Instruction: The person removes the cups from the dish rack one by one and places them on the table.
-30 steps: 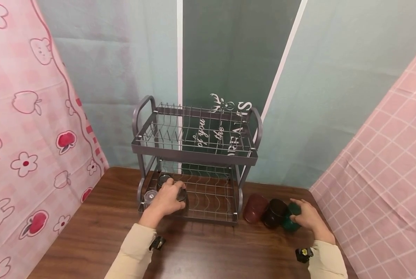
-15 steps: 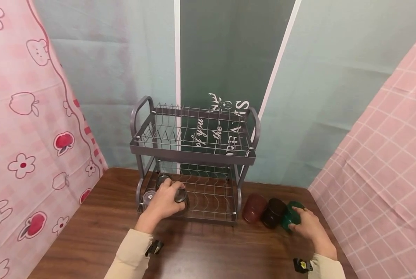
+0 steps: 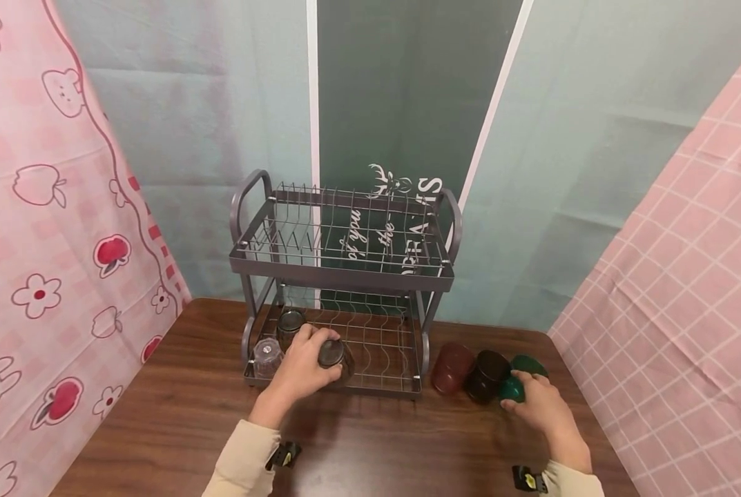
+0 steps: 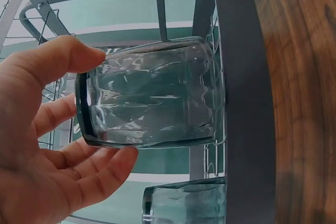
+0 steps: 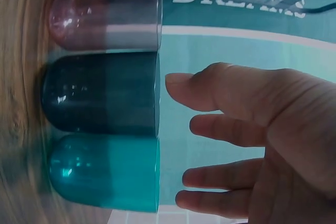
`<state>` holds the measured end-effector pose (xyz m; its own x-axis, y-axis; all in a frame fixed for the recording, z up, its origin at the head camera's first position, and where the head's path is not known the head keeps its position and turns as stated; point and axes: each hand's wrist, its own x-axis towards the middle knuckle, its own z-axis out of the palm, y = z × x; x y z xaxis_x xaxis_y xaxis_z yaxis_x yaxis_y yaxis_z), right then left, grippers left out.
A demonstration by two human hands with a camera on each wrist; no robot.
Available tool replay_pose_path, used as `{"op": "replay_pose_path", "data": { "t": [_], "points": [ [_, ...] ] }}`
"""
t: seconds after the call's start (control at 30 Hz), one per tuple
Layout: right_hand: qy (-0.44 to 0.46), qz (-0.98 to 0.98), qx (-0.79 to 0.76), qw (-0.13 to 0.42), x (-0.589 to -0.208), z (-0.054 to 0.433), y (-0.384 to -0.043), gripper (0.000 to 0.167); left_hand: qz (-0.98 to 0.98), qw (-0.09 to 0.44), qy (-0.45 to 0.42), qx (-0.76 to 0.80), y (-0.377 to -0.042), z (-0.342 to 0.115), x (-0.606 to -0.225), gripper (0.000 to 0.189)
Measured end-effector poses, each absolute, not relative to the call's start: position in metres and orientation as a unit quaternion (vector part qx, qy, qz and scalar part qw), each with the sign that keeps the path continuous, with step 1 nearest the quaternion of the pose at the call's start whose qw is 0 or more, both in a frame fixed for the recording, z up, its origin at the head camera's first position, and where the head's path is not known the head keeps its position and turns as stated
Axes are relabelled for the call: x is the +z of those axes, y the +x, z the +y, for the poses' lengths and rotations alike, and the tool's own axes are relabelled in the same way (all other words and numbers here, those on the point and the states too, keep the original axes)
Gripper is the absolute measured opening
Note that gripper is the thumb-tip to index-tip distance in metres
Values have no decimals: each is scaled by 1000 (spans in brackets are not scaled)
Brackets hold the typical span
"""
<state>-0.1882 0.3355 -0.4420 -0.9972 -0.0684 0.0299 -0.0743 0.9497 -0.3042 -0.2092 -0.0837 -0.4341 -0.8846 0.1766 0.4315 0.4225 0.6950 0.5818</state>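
My left hand (image 3: 303, 369) holds an upside-down clear grey glass (image 4: 152, 95) by its base, thumb on one side and fingers on the other. The glass's rim is at the wires of the lower shelf, near the front. To its left on that shelf are a clear tumbler (image 3: 267, 357) and, behind, another grey glass (image 3: 291, 326). At the right, my right hand (image 3: 542, 408) hovers over a green cup (image 5: 105, 171), fingers extended and apart from it. A black cup (image 5: 100, 93) and a dark red cup (image 5: 105, 14) stand upright in a row beside the green one.
The grey two-tier dish rack (image 3: 339, 275) stands on the brown wooden table (image 3: 370, 449). A pink patterned cloth (image 3: 41, 207) hangs at the left and a pink checked cloth (image 3: 687, 310) at the right. A green curtain (image 3: 420, 90) hangs behind.
The grey glass in my left hand has moved slightly right along the lower shelf. My right hand has shifted a little left and nearer over the green cup.
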Motion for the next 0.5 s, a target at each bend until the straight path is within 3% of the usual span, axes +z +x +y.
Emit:
{"op": "replay_pose_path", "data": {
  "t": [0.2,0.5],
  "points": [
    [33,-986,161,-16,-440,322,-185,68,-896,180,-151,-376,-206,-80,-440,46],
    [56,-982,182,17,-440,306,-182,63,-864,205,-136,-439,-205,-76,-448,46]
  ]
}}
